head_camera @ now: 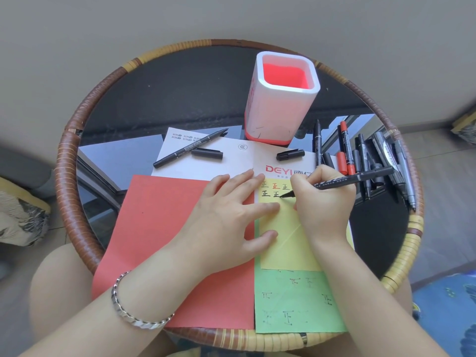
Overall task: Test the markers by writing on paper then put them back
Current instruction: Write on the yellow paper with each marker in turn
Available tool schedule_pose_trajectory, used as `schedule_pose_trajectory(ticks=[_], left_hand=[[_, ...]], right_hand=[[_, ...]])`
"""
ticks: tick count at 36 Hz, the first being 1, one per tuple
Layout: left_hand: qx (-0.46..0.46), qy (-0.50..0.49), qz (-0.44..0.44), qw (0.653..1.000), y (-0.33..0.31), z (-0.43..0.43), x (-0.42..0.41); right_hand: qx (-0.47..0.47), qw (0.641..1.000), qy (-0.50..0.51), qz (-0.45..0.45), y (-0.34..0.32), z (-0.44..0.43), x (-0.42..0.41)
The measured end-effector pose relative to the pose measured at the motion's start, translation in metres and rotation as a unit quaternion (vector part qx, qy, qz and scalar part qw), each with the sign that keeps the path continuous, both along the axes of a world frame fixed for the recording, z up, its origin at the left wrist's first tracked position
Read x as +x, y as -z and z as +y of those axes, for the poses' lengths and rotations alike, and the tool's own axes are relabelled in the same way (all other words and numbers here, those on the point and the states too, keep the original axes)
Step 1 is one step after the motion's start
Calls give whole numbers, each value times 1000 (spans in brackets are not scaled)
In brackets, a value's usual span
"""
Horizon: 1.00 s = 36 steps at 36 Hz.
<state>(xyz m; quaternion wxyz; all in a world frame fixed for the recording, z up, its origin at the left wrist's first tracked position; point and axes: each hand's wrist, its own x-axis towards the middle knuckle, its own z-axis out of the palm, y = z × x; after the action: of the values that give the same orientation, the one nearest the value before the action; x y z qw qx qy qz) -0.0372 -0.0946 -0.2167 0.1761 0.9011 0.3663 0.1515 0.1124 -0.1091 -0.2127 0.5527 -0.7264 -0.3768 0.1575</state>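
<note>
My right hand [325, 202] grips a black marker [360, 177] with its tip down on the yellow paper [286, 248], beside several written characters. My left hand [231, 215] lies flat with straight fingers, pressing on the yellow paper and the red paper [159, 228]. An uncapped black marker [189, 148] lies on the white sheet [231, 161], with two loose black caps [207, 153] [290, 154] near it. A heap of black and red markers [373, 161] lies at the right. The white and red pen holder [280, 99] stands behind, and no markers show inside it.
A green paper [296, 302] with faint characters lies under the yellow one at the front. Everything sits on a round glass table with a wicker rim [74, 155]. My knees show below the table's front edge.
</note>
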Motion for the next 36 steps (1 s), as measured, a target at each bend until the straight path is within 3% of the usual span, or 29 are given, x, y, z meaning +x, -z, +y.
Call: schedule_pose_trajectory(ticks=[9, 17, 21, 26, 31, 36], left_hand=[[8, 1, -3, 1000, 1, 0, 0], [23, 7, 4, 1000, 0, 0, 0], [38, 14, 20, 999, 0, -1, 3], [54, 10, 34, 998, 1, -3, 5], [48, 10, 32, 998, 3, -5, 6], [35, 10, 25, 999, 3, -5, 5]], right_hand=[[59, 997, 22, 54, -15, -5, 0], [44, 988, -135, 59, -18, -20, 8], [-33, 974, -208, -86, -20, -39, 27], [-69, 952, -186, -233, -27, -43, 63], [-100, 875, -168, -443, -39, -26, 100], [-153, 819, -158, -529, -32, 1, 113]])
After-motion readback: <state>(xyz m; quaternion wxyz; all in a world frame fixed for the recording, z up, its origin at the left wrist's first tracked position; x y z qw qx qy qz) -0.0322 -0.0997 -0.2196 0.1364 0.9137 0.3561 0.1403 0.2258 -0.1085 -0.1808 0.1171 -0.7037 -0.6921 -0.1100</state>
